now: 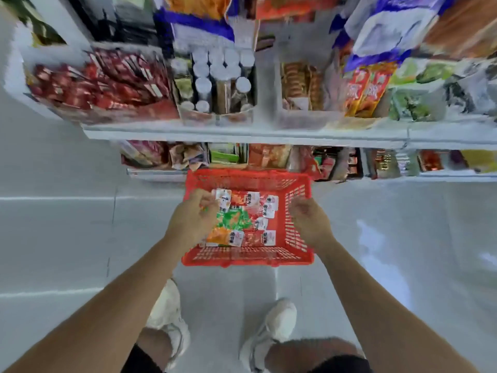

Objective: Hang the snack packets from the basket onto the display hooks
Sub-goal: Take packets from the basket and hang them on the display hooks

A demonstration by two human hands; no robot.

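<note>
**Hands over a red basket in a snack aisle**

A pale tiled floor [67, 238] runs along the foot of a white shelf unit [242, 134] in a shop aisle, seen from above. The fingers [208, 204] of the left hand [192, 219] are curled. As far as the blur allows, they pinch the edge of a white-labelled packet [224, 199] at the left side of a red plastic basket [247, 261].

The fingers [297, 210] of the right hand [310, 223] curl inward above the basket's right wall; whether they grasp anything cannot be told. Beneath both hands the snack packets [236, 222], orange, green and red with white labels, lie in a loose heap on the basket's bottom.

The basket stands on the floor, its far rim close under the lowest shelf. Two bare forearms reach down to it from the lower corners, and a pair of white shoes [274, 324] stands on the tiles just behind it.

Higher up, the shelves carry red sachets [102, 82] and white-lidded canisters [215, 74]. Large blue-and-white bags [376, 30] show at the very top.
</note>
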